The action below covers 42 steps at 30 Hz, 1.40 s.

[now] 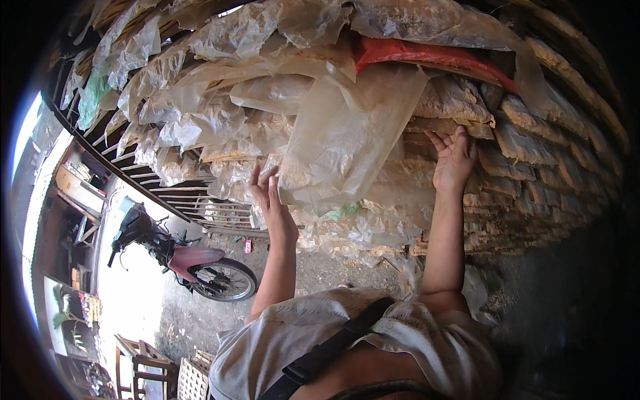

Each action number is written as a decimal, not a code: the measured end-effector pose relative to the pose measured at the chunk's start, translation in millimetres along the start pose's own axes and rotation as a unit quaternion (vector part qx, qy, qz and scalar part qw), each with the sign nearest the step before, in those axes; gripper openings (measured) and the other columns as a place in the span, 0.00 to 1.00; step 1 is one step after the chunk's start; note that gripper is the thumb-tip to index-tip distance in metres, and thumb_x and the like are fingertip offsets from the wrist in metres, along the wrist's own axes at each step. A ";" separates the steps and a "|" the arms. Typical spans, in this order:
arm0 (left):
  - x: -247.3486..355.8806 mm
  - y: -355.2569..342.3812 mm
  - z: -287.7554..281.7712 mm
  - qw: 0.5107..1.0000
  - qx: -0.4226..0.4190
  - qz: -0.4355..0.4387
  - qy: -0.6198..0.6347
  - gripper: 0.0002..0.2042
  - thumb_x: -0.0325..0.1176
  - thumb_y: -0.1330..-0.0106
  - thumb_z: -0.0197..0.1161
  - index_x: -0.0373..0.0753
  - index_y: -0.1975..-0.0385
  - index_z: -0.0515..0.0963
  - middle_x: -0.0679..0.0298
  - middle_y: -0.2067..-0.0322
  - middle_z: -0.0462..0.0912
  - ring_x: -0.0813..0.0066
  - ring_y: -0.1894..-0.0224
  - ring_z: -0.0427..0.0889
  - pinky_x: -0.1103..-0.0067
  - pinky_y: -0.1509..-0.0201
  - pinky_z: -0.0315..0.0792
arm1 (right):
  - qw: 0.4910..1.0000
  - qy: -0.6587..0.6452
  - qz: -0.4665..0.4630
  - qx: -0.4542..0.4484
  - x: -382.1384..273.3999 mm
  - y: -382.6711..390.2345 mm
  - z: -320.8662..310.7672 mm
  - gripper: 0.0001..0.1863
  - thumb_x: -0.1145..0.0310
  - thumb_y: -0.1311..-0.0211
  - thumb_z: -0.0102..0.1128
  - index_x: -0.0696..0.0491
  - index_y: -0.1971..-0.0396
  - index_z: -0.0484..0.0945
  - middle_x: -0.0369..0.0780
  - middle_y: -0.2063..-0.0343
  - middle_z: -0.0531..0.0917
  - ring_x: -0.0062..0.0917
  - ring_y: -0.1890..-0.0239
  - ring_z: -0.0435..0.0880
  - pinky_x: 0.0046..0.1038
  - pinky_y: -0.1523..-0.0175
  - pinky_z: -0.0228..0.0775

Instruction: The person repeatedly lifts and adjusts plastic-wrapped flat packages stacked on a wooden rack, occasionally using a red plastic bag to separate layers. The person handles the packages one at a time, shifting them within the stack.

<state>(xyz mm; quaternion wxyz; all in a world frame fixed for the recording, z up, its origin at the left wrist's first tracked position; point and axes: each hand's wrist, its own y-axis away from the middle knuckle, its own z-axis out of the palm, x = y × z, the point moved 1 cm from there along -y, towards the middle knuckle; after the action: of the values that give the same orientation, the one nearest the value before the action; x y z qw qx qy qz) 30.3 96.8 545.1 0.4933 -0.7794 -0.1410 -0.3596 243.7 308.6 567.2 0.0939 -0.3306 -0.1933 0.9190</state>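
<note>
A large translucent plastic sheet [347,137] hangs over the front of the stacked layers before me. My left hand [270,200] is raised beside its lower left corner, fingers apart; whether a fingertip touches the plastic is hard to tell. Farther right, my right hand [455,160] reaches up with spread fingers to the edge of a thin board [443,125]. Upon that board lies a pale, crumbly-looking slab [453,100]. I see nothing gripped in either hand. Above the sheet, a red plastic sheet [427,59] covers part of a layer.
Racks of stacked slabs [533,143] curve away to the right. Crumpled clear plastic [193,127] drapes the slatted shelves on the left. Below left, a motorcycle [193,260] stands on the concrete floor [320,270]. A wooden stand [143,367] is at the lower left.
</note>
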 end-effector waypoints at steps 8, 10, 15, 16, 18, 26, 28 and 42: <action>53.9 -31.6 33.7 0.944 -0.032 0.214 -0.249 0.46 0.49 0.54 0.66 0.41 0.39 0.45 0.45 0.43 0.53 0.48 0.42 0.56 0.59 0.42 0.54 | 1.000 -0.021 -0.004 -0.017 -0.1 -0.9 -4.6 0.08 0.74 0.40 0.42 0.58 0.78 0.63 0.35 0.77 0.67 0.26 0.74 0.75 0.38 0.60 0.77; 42.2 -52.3 27.0 0.950 -0.068 0.163 -0.256 0.39 0.47 0.51 0.65 0.41 0.42 0.52 0.47 0.47 0.59 0.50 0.46 0.61 0.64 0.45 0.59 | 0.999 -0.039 -0.006 -0.021 0.7 0.0 -4.3 0.09 0.75 0.40 0.42 0.58 0.80 0.63 0.35 0.79 0.66 0.26 0.75 0.76 0.38 0.60 0.77; 18.9 -77.1 9.4 0.973 -0.032 0.067 -0.217 0.06 0.34 0.42 0.54 0.39 0.72 0.73 0.51 0.75 0.76 0.54 0.74 0.76 0.69 0.72 0.67 | 0.999 -0.037 -0.002 -0.021 -2.5 -1.0 2.8 0.11 0.76 0.41 0.41 0.58 0.84 0.63 0.33 0.81 0.63 0.25 0.76 0.76 0.36 0.63 0.78; 18.7 -84.5 4.1 0.973 -0.042 0.100 -0.206 0.05 0.31 0.41 0.53 0.38 0.73 0.73 0.56 0.78 0.77 0.64 0.76 0.77 0.73 0.73 0.67 | 0.999 -0.036 0.003 -0.017 -3.2 -1.0 2.9 0.11 0.77 0.41 0.41 0.58 0.83 0.63 0.33 0.81 0.63 0.25 0.76 0.76 0.35 0.63 0.78; 25.1 -84.2 -0.6 0.997 -0.071 0.002 0.026 0.04 0.28 0.39 0.52 0.36 0.70 0.73 0.64 0.76 0.77 0.77 0.73 0.76 0.80 0.71 0.67 | 0.999 -0.044 -0.001 0.000 -1.3 -1.9 0.3 0.09 0.75 0.40 0.41 0.60 0.80 0.63 0.35 0.80 0.65 0.26 0.76 0.77 0.35 0.63 0.78; 20.8 -38.6 8.1 0.935 -0.029 -0.023 0.351 0.10 0.25 0.36 0.48 0.35 0.55 0.66 0.63 0.61 0.75 0.82 0.61 0.73 0.85 0.56 0.67 | 0.999 -0.048 0.000 0.013 6.2 0.3 -2.2 0.06 0.73 0.39 0.42 0.61 0.72 0.63 0.37 0.76 0.68 0.24 0.77 0.76 0.34 0.63 0.79; 35.7 -11.5 30.2 0.929 -0.034 0.059 0.363 0.13 0.25 0.37 0.49 0.34 0.52 0.65 0.64 0.61 0.73 0.81 0.62 0.71 0.85 0.58 0.65 | 0.998 -0.058 -0.001 0.012 8.7 -2.3 -1.0 0.07 0.73 0.39 0.43 0.60 0.73 0.63 0.36 0.77 0.67 0.23 0.78 0.75 0.35 0.63 0.79; 33.7 -47.3 13.7 0.837 0.047 -0.085 0.538 0.13 0.32 0.37 0.50 0.39 0.53 0.66 0.60 0.57 0.72 0.71 0.56 0.73 0.73 0.53 0.71 | 0.998 -0.061 -0.022 0.004 7.1 -0.4 -1.9 0.07 0.75 0.41 0.43 0.59 0.78 0.63 0.35 0.79 0.65 0.25 0.75 0.76 0.38 0.62 0.78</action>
<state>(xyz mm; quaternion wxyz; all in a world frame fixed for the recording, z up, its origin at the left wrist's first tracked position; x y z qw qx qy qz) 32.6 126.6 596.7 0.4955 -0.4238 0.0643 -0.7555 239.5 311.7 561.9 0.1030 -0.2696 -0.2024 0.9358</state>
